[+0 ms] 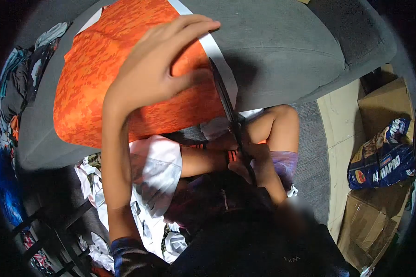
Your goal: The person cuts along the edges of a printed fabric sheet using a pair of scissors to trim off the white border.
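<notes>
fabric piece spread on couch ahead — left hand over it, scissors at its right edge, right hand at scissors' near end. clothes pile far left; loose cloth left of lap; bag against cardboard — far right.

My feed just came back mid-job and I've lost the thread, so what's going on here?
A seated person is working on a piece of orange patterned cloth spread over a grey cushion. Their right hand grips what look like long black scissors, the blades lying along the cloth's white edge. Their left hand is over the cloth, fingers and thumb apart; whether it presses down isn't clear. Nor can I tell how far any cut has gone.
</notes>
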A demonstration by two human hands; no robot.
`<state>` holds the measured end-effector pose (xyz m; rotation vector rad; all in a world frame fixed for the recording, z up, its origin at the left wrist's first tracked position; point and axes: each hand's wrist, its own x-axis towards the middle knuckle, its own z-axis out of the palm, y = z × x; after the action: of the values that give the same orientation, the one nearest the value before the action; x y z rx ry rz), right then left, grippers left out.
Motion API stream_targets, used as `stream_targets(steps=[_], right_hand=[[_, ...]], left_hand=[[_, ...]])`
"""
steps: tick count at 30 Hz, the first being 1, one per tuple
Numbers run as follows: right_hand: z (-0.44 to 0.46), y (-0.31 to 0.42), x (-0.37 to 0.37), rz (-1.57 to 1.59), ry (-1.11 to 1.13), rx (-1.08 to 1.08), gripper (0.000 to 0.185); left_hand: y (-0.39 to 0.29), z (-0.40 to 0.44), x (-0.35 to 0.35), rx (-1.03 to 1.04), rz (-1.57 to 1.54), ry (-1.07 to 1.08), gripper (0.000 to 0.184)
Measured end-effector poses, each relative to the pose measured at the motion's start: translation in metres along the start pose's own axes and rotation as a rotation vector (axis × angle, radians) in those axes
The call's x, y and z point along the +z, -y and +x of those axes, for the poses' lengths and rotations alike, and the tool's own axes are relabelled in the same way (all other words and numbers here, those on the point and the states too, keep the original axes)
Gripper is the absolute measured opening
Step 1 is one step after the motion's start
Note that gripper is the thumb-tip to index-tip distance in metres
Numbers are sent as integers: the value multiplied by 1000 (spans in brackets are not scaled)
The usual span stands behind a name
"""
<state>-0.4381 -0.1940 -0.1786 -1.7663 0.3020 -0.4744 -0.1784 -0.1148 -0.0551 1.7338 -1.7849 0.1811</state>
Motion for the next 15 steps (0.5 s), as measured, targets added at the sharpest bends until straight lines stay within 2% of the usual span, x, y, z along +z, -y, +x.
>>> stream_targets(steps=[4,10,12,14,15], right_hand=[[-7,-8,3,25,-15,-11,26],[-11,-17,-2,16,42,95,27],[-12,-34,-2,-81,65,-52,31],[-11,-46,-1,-180,80,-195,44],[-10,-47,-1,-176,76,-193,44]], left_hand=[[-16,-4,4,-28,59,2,64],[-23,-5,3,-46,52,15,62],[-20,-3,2,-39,16,32,56],[-17,-1,2,-28,-27,52,50],[-16,-1,2,-27,-27,58,50]])
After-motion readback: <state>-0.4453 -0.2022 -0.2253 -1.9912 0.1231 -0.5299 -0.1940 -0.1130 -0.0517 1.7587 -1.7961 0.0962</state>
